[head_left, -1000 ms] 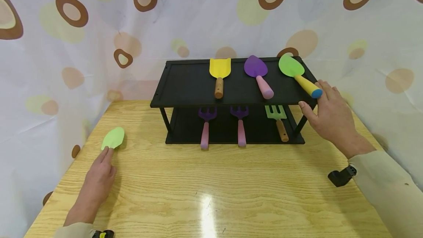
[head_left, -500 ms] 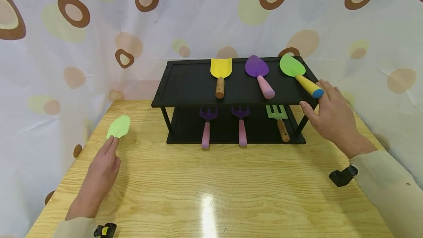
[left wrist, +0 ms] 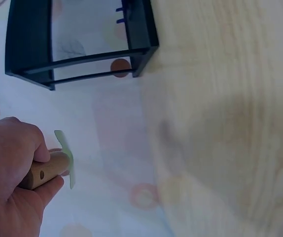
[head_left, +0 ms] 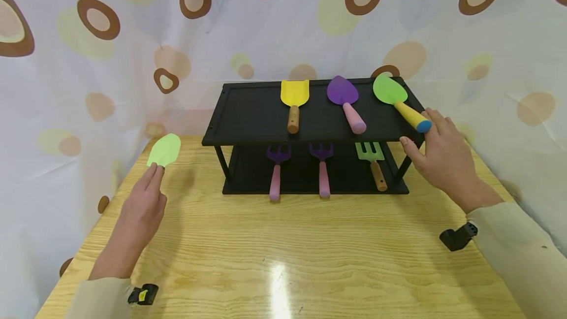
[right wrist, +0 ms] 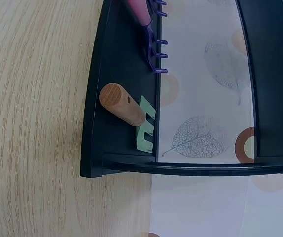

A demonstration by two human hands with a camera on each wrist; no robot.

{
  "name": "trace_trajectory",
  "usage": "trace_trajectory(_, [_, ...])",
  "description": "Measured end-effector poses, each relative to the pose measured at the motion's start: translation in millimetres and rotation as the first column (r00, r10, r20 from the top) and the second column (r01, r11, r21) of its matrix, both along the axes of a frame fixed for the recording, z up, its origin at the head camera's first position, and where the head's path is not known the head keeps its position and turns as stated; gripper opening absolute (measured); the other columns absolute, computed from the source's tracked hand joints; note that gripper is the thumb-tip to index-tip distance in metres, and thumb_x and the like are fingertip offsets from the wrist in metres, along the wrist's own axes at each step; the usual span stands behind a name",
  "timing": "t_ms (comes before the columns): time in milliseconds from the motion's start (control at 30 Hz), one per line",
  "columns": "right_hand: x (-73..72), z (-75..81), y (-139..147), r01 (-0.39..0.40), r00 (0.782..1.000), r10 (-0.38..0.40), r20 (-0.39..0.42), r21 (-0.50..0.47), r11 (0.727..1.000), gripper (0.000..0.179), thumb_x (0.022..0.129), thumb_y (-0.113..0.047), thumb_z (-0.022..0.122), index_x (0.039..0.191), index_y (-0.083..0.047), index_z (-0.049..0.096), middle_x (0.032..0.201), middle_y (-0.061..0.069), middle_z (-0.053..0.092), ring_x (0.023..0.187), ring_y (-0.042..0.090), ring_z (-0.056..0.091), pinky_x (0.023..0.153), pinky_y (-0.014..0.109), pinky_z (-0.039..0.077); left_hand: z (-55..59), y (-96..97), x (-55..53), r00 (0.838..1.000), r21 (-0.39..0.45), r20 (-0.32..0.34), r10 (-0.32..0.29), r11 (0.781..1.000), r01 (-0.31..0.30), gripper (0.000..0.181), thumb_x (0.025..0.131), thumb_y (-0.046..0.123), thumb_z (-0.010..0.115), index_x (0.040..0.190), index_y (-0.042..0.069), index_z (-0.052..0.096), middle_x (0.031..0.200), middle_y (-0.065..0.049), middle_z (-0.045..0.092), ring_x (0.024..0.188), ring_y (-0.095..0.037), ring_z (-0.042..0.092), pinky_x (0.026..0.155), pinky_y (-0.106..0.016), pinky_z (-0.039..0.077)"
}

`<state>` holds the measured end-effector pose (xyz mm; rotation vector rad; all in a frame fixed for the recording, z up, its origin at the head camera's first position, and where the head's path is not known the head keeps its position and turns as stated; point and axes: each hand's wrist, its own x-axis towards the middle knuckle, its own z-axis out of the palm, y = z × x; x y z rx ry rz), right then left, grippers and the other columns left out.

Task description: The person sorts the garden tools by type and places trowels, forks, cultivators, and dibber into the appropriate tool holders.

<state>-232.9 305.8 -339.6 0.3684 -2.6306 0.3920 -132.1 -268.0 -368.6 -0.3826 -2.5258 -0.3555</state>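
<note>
My left hand (head_left: 143,206) grips a small garden trowel by its wooden handle (left wrist: 53,168). The trowel's pale green blade (head_left: 165,149) points forward, raised above the table's left side. At the right end of a black two-tier rack (head_left: 252,112), my right hand (head_left: 447,161) rests on the top shelf's corner, fingers extended and thumb toward the front edge. Close to those fingers lies a green trowel (head_left: 391,90) with a yellow handle. A purple trowel (head_left: 342,91) with a pink handle and a yellow shovel (head_left: 294,93) with a wooden handle lie farther left on that shelf.
On the lower shelf lie two purple hand forks (head_left: 275,181) (head_left: 324,178) with pink handles and a green fork (head_left: 377,174) with a wooden handle. The rack stands on a wooden table (head_left: 221,250). A patterned cloth (head_left: 266,38) hangs behind and at both sides.
My left hand has risen and moved forward and slightly right, carrying the pale green trowel. The right hand stays at the rack's corner.
</note>
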Motion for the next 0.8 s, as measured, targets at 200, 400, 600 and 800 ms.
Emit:
trace_trajectory(200, [1.0,-0.1,0,0.0,1.0,0.001,-0.01,0.007,1.0,0.074,0.101,-0.043,0.048,0.138,0.02,0.039,0.149,0.036,0.034,0.134,0.056,0.037,0.122,0.059,0.022,14.9,8.4,-9.4,0.998,-0.022,-0.063,-0.029,0.999,0.028,0.055,0.082,-0.022,0.053,0.136,-0.019,0.045,0.139,-0.037,0.048,0.127,-0.051,0.048,0.095,-0.061,0.049])
trace_trajectory(400, [1.6,-0.1,0,-0.002,1.0,0.002,-0.013,0.008,1.0,0.074,0.101,-0.043,0.048,0.138,0.02,0.04,0.149,0.035,0.035,0.133,0.056,0.038,0.122,0.058,0.022,26.3,14.9,-19.8,0.972,-0.121,-0.214,-0.094,0.99,0.069,0.054,0.078,-0.025,0.057,0.131,-0.021,0.049,0.133,-0.037,0.053,0.122,-0.049,0.054,0.094,-0.056,0.052])
trace_trajectory(600, [1.3,-0.3,0,-0.003,1.0,0.003,-0.016,0.012,1.0,0.073,0.101,-0.043,0.047,0.138,0.02,0.04,0.149,0.035,0.035,0.133,0.055,0.038,0.122,0.058,0.021,38.7,23.5,-28.0,0.959,-0.204,-0.255,-0.127,0.976,0.075,0.053,0.079,-0.024,0.056,0.131,-0.022,0.048,0.133,-0.037,0.054,0.124,-0.047,0.055,0.096,-0.052,0.053])
trace_trajectory(800, [1.3,0.3,-2,0.001,1.0,-0.001,-0.016,0.006,1.0,0.072,0.101,-0.043,0.047,0.137,0.019,0.041,0.15,0.034,0.035,0.133,0.055,0.039,0.122,0.058,0.022,55.6,39.7,-37.8,0.967,-0.193,-0.216,-0.137,0.977,0.095,0.052,0.082,-0.024,0.055,0.133,-0.023,0.046,0.136,-0.038,0.051,0.127,-0.047,0.052,0.101,-0.053,0.05])
